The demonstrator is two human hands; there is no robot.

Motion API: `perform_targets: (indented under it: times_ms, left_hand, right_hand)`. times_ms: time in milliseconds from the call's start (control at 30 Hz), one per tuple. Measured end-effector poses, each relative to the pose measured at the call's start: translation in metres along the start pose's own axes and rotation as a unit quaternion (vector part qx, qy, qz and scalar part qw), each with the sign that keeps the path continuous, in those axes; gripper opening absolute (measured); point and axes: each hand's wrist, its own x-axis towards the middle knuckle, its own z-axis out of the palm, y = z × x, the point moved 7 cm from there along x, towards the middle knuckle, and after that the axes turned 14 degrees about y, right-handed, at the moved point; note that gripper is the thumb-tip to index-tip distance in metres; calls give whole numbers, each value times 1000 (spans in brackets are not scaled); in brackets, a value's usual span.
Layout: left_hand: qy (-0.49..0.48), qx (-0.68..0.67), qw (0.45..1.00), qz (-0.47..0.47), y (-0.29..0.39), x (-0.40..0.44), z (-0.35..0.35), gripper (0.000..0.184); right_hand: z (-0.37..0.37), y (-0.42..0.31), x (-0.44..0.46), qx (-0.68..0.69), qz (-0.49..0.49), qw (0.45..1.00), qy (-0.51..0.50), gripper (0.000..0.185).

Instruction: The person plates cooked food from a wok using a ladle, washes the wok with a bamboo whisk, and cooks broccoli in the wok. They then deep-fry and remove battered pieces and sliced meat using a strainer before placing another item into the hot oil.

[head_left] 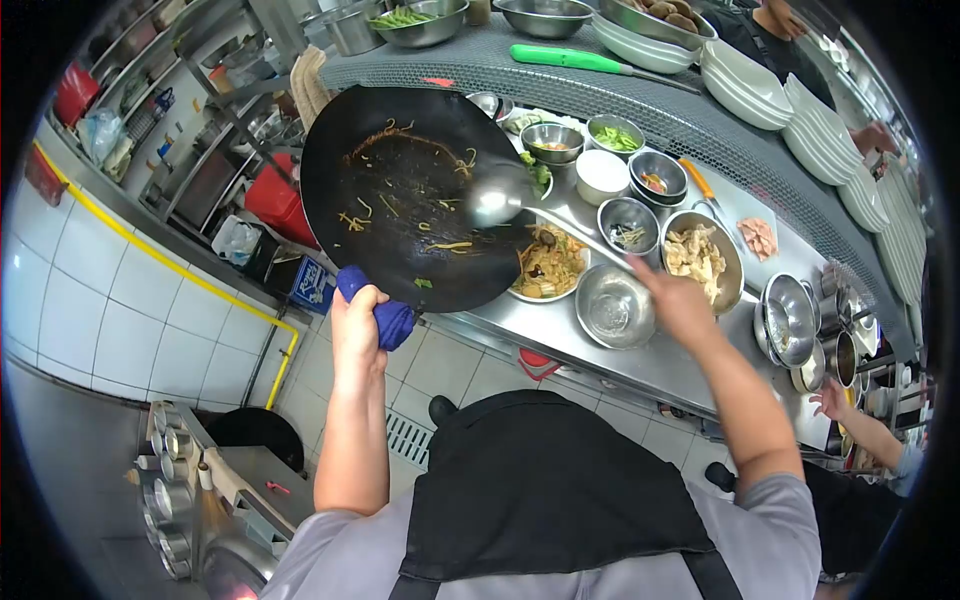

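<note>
My left hand is closed around a folded blue cloth at the near rim of a large black wok. The wok is tilted toward me, and a few noodle strands and a bit of green cling to its inner face. My right hand grips the handle of a metal ladle, whose blurred bowl is over the wok's right side. Just below the wok's right edge is a dish of fried noodles, partly covered by the wok. An empty metal bowl stands beside it, under my right forearm.
Small bowls of ingredients, a bowl of pale sliced food and pink meat crowd the steel counter. A green-handled knife and stacked white plates lie on the raised shelf. Another person's hand is at the right.
</note>
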Motion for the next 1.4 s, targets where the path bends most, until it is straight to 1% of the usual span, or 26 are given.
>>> perform_targets:
  times_ms: [33,67,133,167,233,267,333,367,400,500,533,567,600,667,800,833,867,967,1000,1067,1133,1167,1233,1267,1333,1400]
  left_hand:
    - [22,12,1000,10,1,-1,0,31]
    - [43,22,999,19,2,-2,-1,30]
    - [42,23,999,8,-1,-1,-2,29]
    - [44,26,999,0,-2,0,-3,28]
    - [60,16,998,-8,7,-6,3,25]
    - [45,3,999,-21,7,-7,3,25]
    - [40,-16,999,-32,6,-8,-3,25]
    - [42,-11,999,-26,7,-6,-3,27]
    - [43,-6,999,-19,7,-6,-4,29]
    - [68,11,998,2,7,-4,-8,30]
    - [69,5,998,11,13,-8,-5,22]
    - [73,1,997,14,13,-7,-6,22]
    - [77,12,997,17,13,-7,-7,22]
    - [77,22,997,19,14,-7,-6,23]
    - [68,22,997,11,14,-8,-5,20]
    - [67,23,997,10,14,-7,-7,20]
    - [57,2,998,4,10,-3,-9,20]
    - [71,2,997,-19,11,-6,-10,20]
    - [76,-3,997,-18,10,-5,-12,20]
    - [87,-4,996,-3,7,-5,-16,21]
    - [96,-8,995,9,8,-9,-11,23]
    - [98,-10,995,22,11,-9,-10,24]
    - [101,12,995,24,8,-3,-19,26]
    - [87,13,996,21,7,-2,-19,26]
    - [65,15,998,16,5,1,-17,26]
    - [90,1,996,19,6,3,-20,25]
  right_hand:
    - [-2,-30,14,58,-27,996,70,76]
    - [6,-57,28,85,-36,995,48,76]
    - [20,-100,48,111,-33,993,10,78]
    - [29,-97,46,112,-29,993,10,78]
    - [47,-92,41,94,-64,993,12,77]
    - [51,-74,35,72,-89,993,36,78]
    - [46,-32,15,39,-114,993,13,78]
    - [31,-15,5,23,-101,994,-30,78]
    - [27,7,-8,-17,-97,994,-37,75]
    - [1,53,-34,-60,-103,993,-11,72]
    - [-11,64,-38,-94,-77,992,-36,71]
    - [-15,72,-38,-127,-51,989,-61,70]
    - [-14,69,-33,-128,-54,989,-59,70]
    - [-12,54,-23,-72,-20,997,-17,71]
    - [7,-28,41,34,-2,999,26,73]
    - [15,-45,54,55,5,998,17,75]
    - [30,-53,63,31,21,999,-29,76]
    - [37,-38,52,22,-11,999,-24,74]
    - [36,-22,38,-1,-34,999,-17,78]
    - [25,16,7,-57,-31,995,-72,74]
    - [-1,46,-21,-107,-76,991,-31,72]
    - [-14,53,-28,-108,-78,991,-28,72]
    - [-31,67,-41,-181,-56,981,-41,73]
    - [-31,66,-43,-182,-51,981,-40,73]
    - [-33,54,-44,-122,-35,992,3,74]
    - [-28,25,-27,-68,-34,996,45,76]
